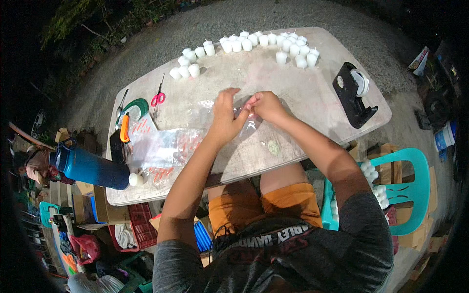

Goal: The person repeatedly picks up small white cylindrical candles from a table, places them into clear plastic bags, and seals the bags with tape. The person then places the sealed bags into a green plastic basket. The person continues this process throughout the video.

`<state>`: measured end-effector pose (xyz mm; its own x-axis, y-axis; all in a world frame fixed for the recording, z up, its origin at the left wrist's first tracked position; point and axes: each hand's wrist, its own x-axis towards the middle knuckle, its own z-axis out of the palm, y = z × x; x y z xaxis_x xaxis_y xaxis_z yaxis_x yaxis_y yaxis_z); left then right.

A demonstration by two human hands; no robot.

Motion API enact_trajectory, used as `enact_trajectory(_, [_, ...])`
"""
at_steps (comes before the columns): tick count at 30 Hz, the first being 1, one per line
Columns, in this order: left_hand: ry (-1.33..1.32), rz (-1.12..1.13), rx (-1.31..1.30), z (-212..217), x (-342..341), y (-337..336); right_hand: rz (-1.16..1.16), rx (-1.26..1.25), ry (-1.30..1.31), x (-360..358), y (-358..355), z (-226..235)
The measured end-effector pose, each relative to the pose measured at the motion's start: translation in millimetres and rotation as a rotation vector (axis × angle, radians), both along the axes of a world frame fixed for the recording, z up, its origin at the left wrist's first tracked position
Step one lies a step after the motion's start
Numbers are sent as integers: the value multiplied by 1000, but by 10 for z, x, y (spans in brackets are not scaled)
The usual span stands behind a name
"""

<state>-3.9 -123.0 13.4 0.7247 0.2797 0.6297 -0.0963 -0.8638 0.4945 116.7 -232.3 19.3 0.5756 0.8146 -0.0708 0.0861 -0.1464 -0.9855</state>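
Observation:
Over the middle of the table, my right hand (267,106) pinches a piece of clear plastic film (250,126) between thumb and fingertips. The film looks like a small bag, though its exact shape is hard to make out. My left hand (225,116) is beside it, thumb reaching to the right fingertips and the other fingers held apart from the thumb. Beyond both hands, white candles (236,46) with short wicks stand in a curved group along the far edge. A flat pack of clear plastic bags (168,146) with orange print lies left of my left forearm.
Pink-handled scissors (158,99), an orange cutter (125,129) and a green tape roll (138,107) lie at the left. A blue bottle (93,167) and a single candle (136,179) are near the left edge. On the right sits a black tape dispenser (350,95). A turquoise chair (423,190) holds more candles.

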Motion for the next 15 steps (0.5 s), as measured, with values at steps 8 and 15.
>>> enact_trajectory(8, [167,-256,-137,-238,91,81,-13,-18,-69,121,-32,-111])
enact_trajectory(15, [230,-12,-690,-64,-27,141,118,-305,-264,677,-18,112])
